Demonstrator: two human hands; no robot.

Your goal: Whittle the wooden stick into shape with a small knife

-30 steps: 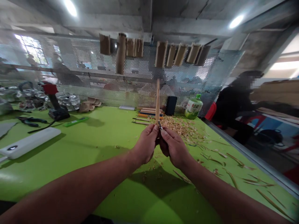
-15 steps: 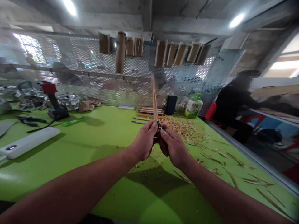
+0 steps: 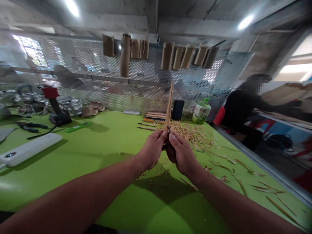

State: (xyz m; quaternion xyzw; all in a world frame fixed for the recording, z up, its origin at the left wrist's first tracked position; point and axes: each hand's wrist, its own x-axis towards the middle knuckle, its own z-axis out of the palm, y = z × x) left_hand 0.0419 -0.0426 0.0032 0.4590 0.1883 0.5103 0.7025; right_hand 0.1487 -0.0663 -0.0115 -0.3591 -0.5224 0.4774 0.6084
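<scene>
the left hand (image 3: 152,150) pinches the lower end of a long wooden stick (image 3: 169,104) held up above the green worktop (image 3: 73,182), its long axis nearly upright, the tip pointing up and leaning slightly right. the right hand (image 3: 181,155) has its fingers (image 3: 174,140) pressed around a small metal blade (image 3: 168,130) at the stick's base, with wood shavings (image 3: 185,133) beyond.

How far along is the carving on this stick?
Done: a heap of wood shavings lies on the green table. In hand: the left hand and right hand hold a wooden stick, tapered upward, with a small blade at it. Remaining: unclear; the hands hide its lower part.
</scene>
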